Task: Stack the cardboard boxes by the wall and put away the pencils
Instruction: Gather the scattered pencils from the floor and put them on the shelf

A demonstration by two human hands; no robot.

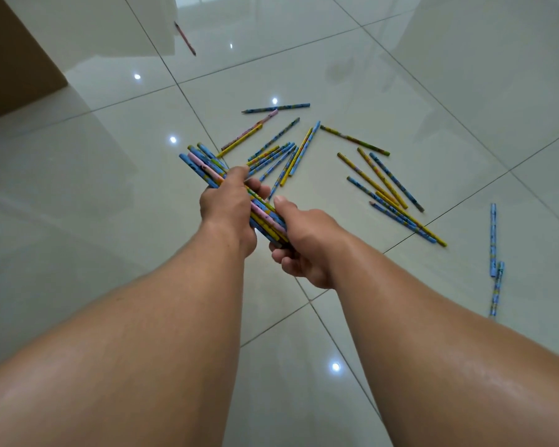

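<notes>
A bundle of pencils (204,162), blue, yellow and pink, is gripped in my left hand (229,204) above the tiled floor. My right hand (304,243) cups the bundle's lower end from the right, thumb pointing up. Several loose pencils (281,156) lie on the floor just beyond the hands, and another group (388,191) lies to the right. Two blue pencils (493,240) rest apart at the far right. One pink pencil (185,38) lies alone far back. A cardboard box (10,59) stands at the upper left.
Glossy pale floor tiles (110,188) with dark grout lines reflect ceiling lights. A white wall base (465,14) runs along the back right.
</notes>
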